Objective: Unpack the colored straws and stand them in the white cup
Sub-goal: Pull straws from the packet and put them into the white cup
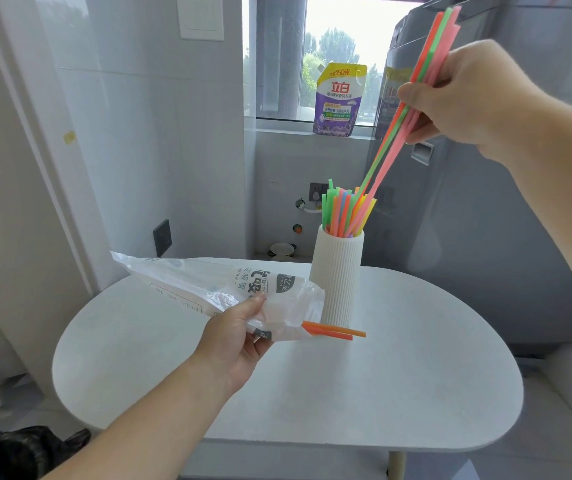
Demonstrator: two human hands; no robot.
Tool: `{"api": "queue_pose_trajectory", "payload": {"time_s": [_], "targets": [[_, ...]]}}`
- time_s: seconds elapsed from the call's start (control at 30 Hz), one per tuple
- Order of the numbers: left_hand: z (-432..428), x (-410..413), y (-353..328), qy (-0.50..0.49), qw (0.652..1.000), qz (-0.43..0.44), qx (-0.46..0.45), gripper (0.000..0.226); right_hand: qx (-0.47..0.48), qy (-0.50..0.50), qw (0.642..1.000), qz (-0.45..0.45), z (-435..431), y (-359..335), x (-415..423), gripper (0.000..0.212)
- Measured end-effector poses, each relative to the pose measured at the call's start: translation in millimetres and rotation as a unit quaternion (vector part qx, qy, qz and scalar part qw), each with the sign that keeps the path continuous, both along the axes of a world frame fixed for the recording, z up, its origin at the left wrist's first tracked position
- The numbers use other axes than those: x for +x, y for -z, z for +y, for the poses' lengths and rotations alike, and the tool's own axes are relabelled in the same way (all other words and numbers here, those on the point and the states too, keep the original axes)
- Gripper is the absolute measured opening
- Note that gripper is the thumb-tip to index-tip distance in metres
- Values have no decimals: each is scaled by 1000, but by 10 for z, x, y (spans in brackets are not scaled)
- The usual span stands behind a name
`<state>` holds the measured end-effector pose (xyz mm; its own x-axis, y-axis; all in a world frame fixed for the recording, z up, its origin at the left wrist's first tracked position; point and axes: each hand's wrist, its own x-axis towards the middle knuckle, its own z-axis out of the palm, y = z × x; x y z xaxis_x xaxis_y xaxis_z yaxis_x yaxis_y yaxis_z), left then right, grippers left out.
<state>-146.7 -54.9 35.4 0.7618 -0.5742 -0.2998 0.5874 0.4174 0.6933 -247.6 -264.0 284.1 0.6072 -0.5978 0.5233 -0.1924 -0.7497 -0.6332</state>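
head | right hand (464, 98), 1 o'clock, pinches held straws (383, 157), lower ends among standing straws (343, 213) in white cup (338, 282), centre, on table (416, 375) | left hand (239, 337), 7 o'clock, grips plastic bag (191, 285); two orange straws (336, 331) poke out toward 3 o'clock

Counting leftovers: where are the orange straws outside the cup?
Head view, centre: orange plastic straws poke from the clear plastic bag, by the ribbed white cup's base.

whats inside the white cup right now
Many colored straws stand in the white cup, tops sticking out. The right hand holds a few more straws, tips at its mouth. The cup's wall hides their lower parts.
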Motion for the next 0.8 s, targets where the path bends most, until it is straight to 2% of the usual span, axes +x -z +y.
{"api": "queue_pose_trajectory", "payload": {"time_s": [0.2,0.4,0.8], "targets": [[-3,3,-9,-3,1000,-2,-3,33,10,-19,999,47,-19,19,97,15],[-5,-11,-22,0,1000,3,2,29,46,-27,998,40,-47,118,170,15],[-22,-2,5,7,1000,-3,7,30,32,-38,996,69,-96,172,230,13]]}}
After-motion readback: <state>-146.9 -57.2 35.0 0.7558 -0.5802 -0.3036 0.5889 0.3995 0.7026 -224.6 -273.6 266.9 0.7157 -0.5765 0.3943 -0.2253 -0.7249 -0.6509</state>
